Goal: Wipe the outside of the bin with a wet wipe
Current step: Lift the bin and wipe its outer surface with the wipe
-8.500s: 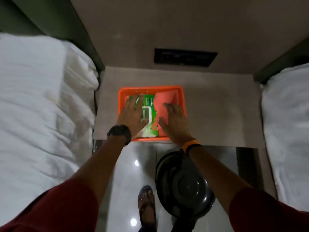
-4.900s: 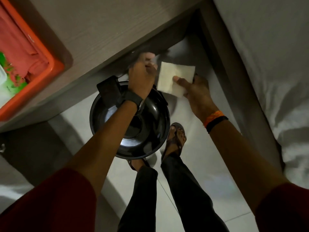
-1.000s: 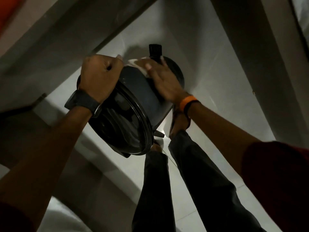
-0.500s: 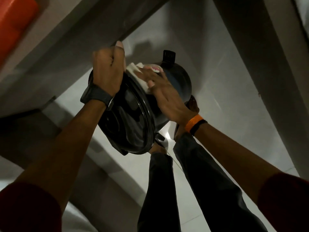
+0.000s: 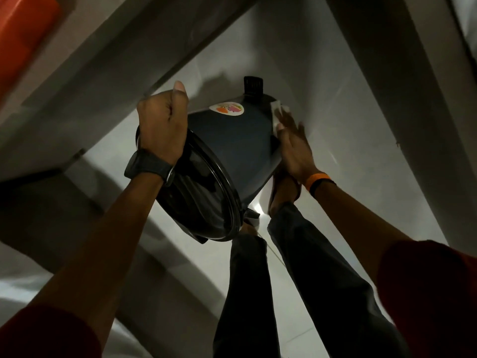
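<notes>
Right hand [image 5: 294,148] presses wipe [image 5: 276,113] against tilted bin [image 5: 232,143] edge.

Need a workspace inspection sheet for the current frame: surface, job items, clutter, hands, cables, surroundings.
Surface: pale tiled floor, glossy.
Job's things: dark bin tipped on its side, lid toward camera, sticker on its wall; white wet wipe against its far right side.
Clutter: orange tray, top left.
Grippers: left hand fisted on the rim; right hand flat, pressing the wipe.
Cables: nothing seen.
Surroundings: table edge above; person's legs below.
</notes>
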`<state>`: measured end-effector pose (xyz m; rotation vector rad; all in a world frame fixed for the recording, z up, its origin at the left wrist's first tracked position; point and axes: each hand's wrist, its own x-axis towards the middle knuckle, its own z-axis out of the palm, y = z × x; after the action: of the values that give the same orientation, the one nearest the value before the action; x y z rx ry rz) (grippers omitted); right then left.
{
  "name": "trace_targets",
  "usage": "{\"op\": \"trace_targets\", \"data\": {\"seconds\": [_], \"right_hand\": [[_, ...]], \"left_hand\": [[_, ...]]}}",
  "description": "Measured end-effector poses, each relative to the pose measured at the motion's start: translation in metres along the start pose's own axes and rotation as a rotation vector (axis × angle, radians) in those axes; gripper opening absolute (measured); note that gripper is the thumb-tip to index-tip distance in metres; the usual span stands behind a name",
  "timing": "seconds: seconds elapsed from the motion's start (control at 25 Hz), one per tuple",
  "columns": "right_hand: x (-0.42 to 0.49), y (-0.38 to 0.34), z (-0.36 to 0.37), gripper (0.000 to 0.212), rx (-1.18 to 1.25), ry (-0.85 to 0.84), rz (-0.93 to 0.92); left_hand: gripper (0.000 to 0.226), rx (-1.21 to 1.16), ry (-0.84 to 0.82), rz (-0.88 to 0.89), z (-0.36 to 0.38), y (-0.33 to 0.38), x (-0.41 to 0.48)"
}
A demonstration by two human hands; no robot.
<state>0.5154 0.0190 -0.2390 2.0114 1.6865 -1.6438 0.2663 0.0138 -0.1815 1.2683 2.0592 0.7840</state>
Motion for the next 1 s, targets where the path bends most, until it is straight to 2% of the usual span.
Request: {"op": "trace_targets", "data": {"seconds": [0.04, 0.08, 0.16, 0.2, 0.24, 0.28, 0.32, 0.36, 0.44, 0.48, 0.56, 0.64, 0.68, 0.72, 0.76, 0.8, 0.84, 0.92, 0.96, 1.0], "right_hand": [[-0.003, 0.002, 0.001, 0.049, 0.058, 0.011, 0.054], [-0.013, -0.004, 0.008, 0.048, 0.102, 0.026, -0.079], [-0.037, -0.027, 0.033, 0.048, 0.128, -0.033, -0.554], [-0.042, -0.03, 0.042, 0.048, 0.131, -0.085, -0.71], [-0.039, -0.028, 0.047, 0.048, 0.114, -0.098, -0.738], [-0.03, -0.022, 0.046, 0.048, 0.129, -0.048, -0.648], [-0.015, -0.013, 0.041, 0.049, 0.182, 0.057, -0.463], [-0.001, -0.003, 0.033, 0.051, 0.224, 0.154, -0.223], [0.019, 0.012, 0.019, 0.053, 0.293, 0.2, 0.194], [0.024, 0.016, 0.016, 0.051, 0.333, 0.179, 0.286], [0.022, 0.014, 0.017, 0.032, 0.441, 0.126, 0.358], [0.006, 0.015, 0.022, 0.031, 0.548, 0.115, 0.406], [-0.006, 0.017, 0.023, 0.031, 0.563, 0.084, 0.428], [-0.017, 0.019, 0.024, 0.024, 0.546, 0.063, 0.446], [-0.024, 0.019, 0.023, 0.014, 0.505, 0.066, 0.466], [-0.028, 0.021, 0.022, 0.006, 0.451, 0.119, 0.484], [-0.03, 0.023, 0.02, 0.01, 0.42, 0.201, 0.515], [-0.032, 0.016, 0.014, 0.018, 0.521, 0.314, 0.517], [-0.033, 0.011, 0.013, 0.017, 0.58, 0.31, 0.474], [-0.035, 0.004, 0.012, 0.014, 0.604, 0.275, 0.423]], "left_hand": [[0.064, -0.009, -0.001, -0.003, 0.003, 0.002, 0.003], [0.063, -0.006, -0.005, 0.002, 0.006, 0.003, 0.007], [0.06, 0.018, -0.003, 0.005, 0.009, 0.003, 0.017], [0.058, 0.03, -0.004, -0.002, 0.011, 0.003, 0.021], [0.058, 0.05, -0.004, 0.0, 0.011, 0.004, 0.023], [0.057, 0.058, -0.009, 0.009, 0.009, 0.004, 0.025], [0.056, 0.046, -0.024, 0.028, 0.008, 0.006, 0.026], [0.053, 0.023, -0.046, 0.061, 0.006, 0.008, 0.026], [0.048, 0.03, -0.11, 0.183, 0.005, 0.023, 0.022], [0.045, 0.08, -0.162, 0.286, 0.009, 0.035, 0.017], [0.037, 0.262, -0.322, 0.555, 0.018, 0.06, 0.003], [0.025, 0.593, -0.529, 0.934, 0.026, 0.072, -0.017], [0.027, 0.767, -0.57, 1.138, 0.029, 0.073, -0.031], [0.027, 0.866, -0.512, 1.265, 0.031, 0.069, -0.044], [0.018, 0.855, -0.405, 1.271, 0.032, 0.063, -0.054], [0.015, 0.787, -0.322, 1.17, 0.033, 0.058, -0.064], [0.032, 0.718, -0.226, 0.98, 0.035, 0.051, -0.075], [0.075, 0.625, -0.157, 0.461, 0.038, 0.036, -0.101], [0.091, 0.638, -0.159, 0.338, 0.04, 0.031, -0.116], [0.101, 0.664, -0.189, 0.318, 0.043, 0.028, -0.128]]}}
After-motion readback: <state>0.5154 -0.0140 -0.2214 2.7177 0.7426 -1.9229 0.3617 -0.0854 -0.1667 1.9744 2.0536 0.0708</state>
